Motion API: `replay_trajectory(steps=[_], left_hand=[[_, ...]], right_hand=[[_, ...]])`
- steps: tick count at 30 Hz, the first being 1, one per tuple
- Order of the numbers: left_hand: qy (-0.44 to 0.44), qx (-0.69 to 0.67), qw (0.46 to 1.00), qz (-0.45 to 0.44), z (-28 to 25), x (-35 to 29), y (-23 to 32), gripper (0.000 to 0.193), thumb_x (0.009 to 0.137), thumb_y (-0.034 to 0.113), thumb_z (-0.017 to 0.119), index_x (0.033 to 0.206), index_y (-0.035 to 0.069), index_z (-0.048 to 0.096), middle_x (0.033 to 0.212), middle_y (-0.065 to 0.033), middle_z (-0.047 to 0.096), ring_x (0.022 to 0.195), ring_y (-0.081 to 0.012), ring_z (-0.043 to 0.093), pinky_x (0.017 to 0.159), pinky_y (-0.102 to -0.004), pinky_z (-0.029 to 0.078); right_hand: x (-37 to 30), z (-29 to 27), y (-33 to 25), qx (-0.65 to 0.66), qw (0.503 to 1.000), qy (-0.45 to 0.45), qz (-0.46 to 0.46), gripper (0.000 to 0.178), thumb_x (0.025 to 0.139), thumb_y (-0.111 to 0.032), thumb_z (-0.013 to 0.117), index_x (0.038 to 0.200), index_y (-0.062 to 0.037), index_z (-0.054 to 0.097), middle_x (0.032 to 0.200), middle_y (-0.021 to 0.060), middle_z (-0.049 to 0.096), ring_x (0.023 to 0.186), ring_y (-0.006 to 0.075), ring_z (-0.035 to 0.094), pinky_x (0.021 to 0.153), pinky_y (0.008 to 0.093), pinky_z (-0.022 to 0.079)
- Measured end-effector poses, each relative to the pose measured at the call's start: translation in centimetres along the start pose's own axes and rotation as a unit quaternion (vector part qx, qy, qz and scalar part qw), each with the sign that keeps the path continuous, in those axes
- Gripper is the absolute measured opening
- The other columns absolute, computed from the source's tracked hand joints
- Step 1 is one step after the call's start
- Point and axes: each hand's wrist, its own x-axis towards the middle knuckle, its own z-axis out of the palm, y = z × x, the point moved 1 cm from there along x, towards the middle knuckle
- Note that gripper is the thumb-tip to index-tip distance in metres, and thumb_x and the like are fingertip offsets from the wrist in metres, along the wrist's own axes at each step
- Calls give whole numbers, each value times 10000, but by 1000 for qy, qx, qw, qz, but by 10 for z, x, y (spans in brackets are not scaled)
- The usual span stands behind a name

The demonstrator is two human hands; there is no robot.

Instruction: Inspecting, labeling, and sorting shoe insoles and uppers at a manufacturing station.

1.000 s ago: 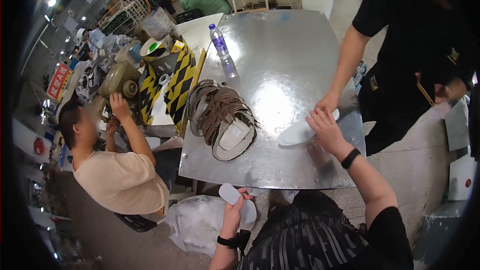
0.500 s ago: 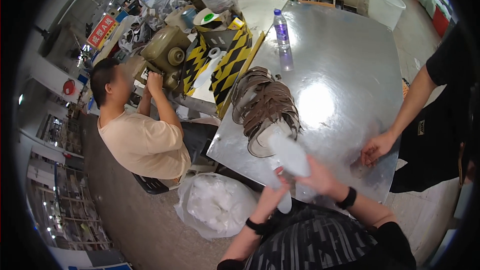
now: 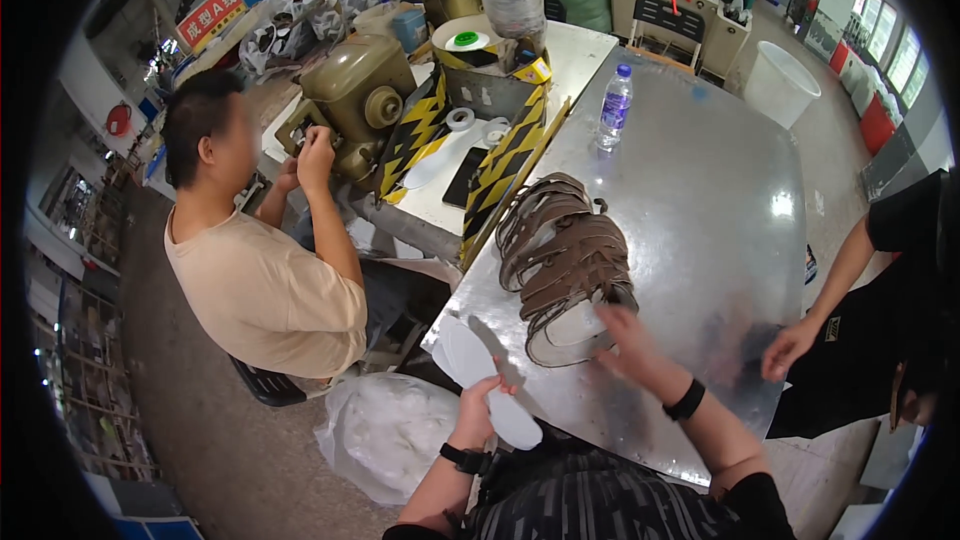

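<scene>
My left hand (image 3: 480,412) is closed around the middle of a white insole (image 3: 466,352) at the near left table edge. A second white edge shows behind it, so there may be more than one. My right hand (image 3: 638,352) has its fingers stretched out at the near end of a row of brown shoe uppers (image 3: 575,255). Its fingertips overlap the nearest upper, which has a pale inside; whether they touch it I cannot tell. The uppers lie overlapping on the metal table (image 3: 710,210).
A water bottle (image 3: 615,108) stands beyond the uppers. At left a seated person (image 3: 270,280) works at an olive machine (image 3: 360,85). Another person's hand (image 3: 788,350) hangs by the right table edge. A bag of white material (image 3: 390,435) sits on the floor.
My right hand has let go of the white insole and moved to the uppers. My left hand has carried the insole leftward. The view has shifted.
</scene>
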Motion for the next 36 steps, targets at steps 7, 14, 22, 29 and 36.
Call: replay_trajectory(steps=[7,14,22,29,36], left_hand=[[73,292,954,11,-53,-4,16,206,802,130,608,966,7,596,693,-16,544,637,-126,509,607,-261,402],[40,284,957,-43,-58,10,1,181,809,135,627,937,10,599,801,-43,607,717,-127,551,672,-261,430],[52,308,950,-16,-51,22,4,186,827,92,582,943,-42,638,852,-77,654,740,-141,607,680,-259,473],[46,404,914,-5,-48,31,-4,189,858,68,550,971,-65,621,888,-100,662,772,-152,626,718,-272,492],[-8,242,968,-63,-41,21,34,336,840,61,568,1152,-59,532,993,-153,651,870,-218,638,826,-326,501]], right_hand=[[111,-29,2,-293,951,-31,-90,845,630,-104,743,1383,-125,358,1416,138,351,1305,312,359,1065,492,289],[144,0,43,-330,935,-19,-127,637,686,-23,645,1290,-133,473,1332,105,454,1275,295,392,1065,501,286],[132,27,61,-288,949,69,-108,392,795,-88,497,1175,-161,560,1217,49,520,1198,258,442,1062,498,276],[133,18,60,-272,953,81,-108,338,785,-102,530,1115,-162,582,1182,39,545,1182,239,454,1065,502,271],[85,-32,31,-113,988,66,81,328,814,-52,526,1129,-108,600,1157,33,585,1048,218,561,915,373,440]])
